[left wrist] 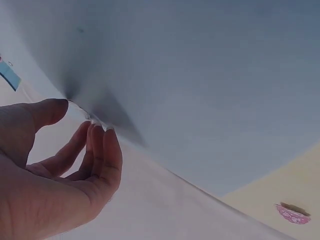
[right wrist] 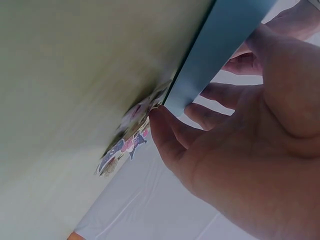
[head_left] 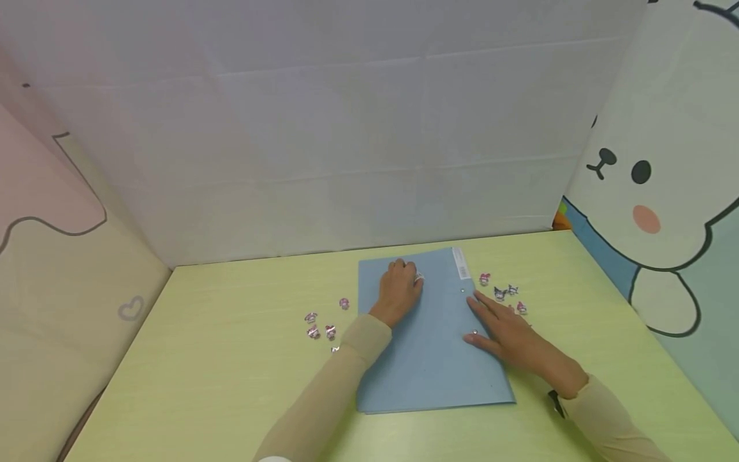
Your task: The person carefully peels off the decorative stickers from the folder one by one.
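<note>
A light blue folder (head_left: pixel 433 359) with a white barcode label lies flat on the table. My left hand (head_left: pixel 399 289) is over its upper part, fingers bent down to the surface. Beside the thumb shows a small whitish sticker (head_left: pixel 419 277), its print unreadable; in the left wrist view the left hand (left wrist: pixel 75 160) holds its thin edge between thumb and fingertips against the folder. My right hand (head_left: pixel 508 333) rests with spread fingers along the folder's right edge, near two snap buttons. In the right wrist view, fingertips of the right hand (right wrist: pixel 220 135) touch the folder's edge.
Several small cartoon stickers lie left of the folder, including a pink one (head_left: pixel 344 303). More stickers, among them a dark one (head_left: pixel 500 293), lie right of it, partly behind the right hand. A white cloth wall (head_left: pixel 346 212) rises behind the yellow-green table (head_left: pixel 231 385).
</note>
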Motion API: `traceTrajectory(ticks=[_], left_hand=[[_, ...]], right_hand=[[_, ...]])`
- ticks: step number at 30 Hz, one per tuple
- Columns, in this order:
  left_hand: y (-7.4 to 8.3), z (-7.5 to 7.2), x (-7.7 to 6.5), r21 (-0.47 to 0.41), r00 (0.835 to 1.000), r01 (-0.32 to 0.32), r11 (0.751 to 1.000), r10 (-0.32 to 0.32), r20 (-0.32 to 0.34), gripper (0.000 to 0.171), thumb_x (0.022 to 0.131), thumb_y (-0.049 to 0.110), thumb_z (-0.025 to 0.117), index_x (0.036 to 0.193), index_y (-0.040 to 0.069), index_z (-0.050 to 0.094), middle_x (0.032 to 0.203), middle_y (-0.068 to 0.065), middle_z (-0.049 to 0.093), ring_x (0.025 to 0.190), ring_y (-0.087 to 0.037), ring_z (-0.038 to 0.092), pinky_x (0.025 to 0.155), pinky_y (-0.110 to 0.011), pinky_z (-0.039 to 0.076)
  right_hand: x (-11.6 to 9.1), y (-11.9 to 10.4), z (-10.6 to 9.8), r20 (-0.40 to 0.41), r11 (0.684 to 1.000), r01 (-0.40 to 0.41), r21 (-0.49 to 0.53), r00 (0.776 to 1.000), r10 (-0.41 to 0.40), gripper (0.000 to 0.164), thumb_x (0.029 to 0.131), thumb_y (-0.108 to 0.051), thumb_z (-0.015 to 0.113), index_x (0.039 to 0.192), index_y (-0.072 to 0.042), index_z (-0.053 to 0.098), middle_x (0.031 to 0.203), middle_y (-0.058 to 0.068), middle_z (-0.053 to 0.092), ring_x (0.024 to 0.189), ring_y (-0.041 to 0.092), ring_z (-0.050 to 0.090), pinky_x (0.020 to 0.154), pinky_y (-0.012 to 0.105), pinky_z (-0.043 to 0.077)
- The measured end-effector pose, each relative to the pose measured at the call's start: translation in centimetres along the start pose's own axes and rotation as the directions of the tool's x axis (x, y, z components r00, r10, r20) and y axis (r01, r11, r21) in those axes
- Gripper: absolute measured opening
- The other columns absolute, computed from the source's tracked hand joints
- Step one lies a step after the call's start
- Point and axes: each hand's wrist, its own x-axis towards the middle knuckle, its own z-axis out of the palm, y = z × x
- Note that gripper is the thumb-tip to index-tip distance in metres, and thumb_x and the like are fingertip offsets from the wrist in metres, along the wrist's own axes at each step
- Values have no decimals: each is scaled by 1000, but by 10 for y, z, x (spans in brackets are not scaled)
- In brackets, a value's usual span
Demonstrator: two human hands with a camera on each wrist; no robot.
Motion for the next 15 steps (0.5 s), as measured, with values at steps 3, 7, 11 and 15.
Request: traceTrajectory(ticks=[3, 7, 11, 15], left_hand=[[0, -1, 1, -2, 1000, 3, 1000, -3, 10, 14, 97, 16, 71, 91, 4, 68, 90, -10, 63, 81, -22, 59, 68, -34, 51], [0, -1, 1, -22, 1000, 4, 1000, -3, 21, 14, 98, 16, 69, 92, 3, 67, 90, -10, 61, 82, -23, 58, 69, -35, 51], [0, -1, 0, -53, 1000, 5, 999, -4, 21, 12, 98, 14, 69, 93, 3, 67, 88, -9, 61, 83, -23, 58, 69, -35, 51], [0, -1, 0, -81, 1000, 2, 997, 0, 17, 10, 98, 12, 69, 95, 2, 67, 89, -10, 62, 85, -24, 60, 71, -35, 53]], right_hand=[[0, 0, 0, -2, 1000, 0, -2, 1000, 0, 72, 99, -35, 69, 152, 5, 42, 158, 28, 37, 143, 50, 38, 111, 67, 32], [0, 1, 0, 2, 1000, -5, 2, 1000, 5, 72, 99, -36, 69, 153, 4, 42, 159, 28, 36, 143, 50, 37, 111, 68, 31], [0, 1, 1, 7, 1000, -8, 6, 1000, 8, 73, 99, -36, 68, 153, 4, 42, 159, 28, 36, 144, 50, 37, 111, 68, 31], [0, 1, 2, 5, 1000, -6, 11, 1000, 6, 72, 99, -36, 68, 153, 4, 42, 159, 28, 36, 143, 50, 37, 111, 68, 31]])
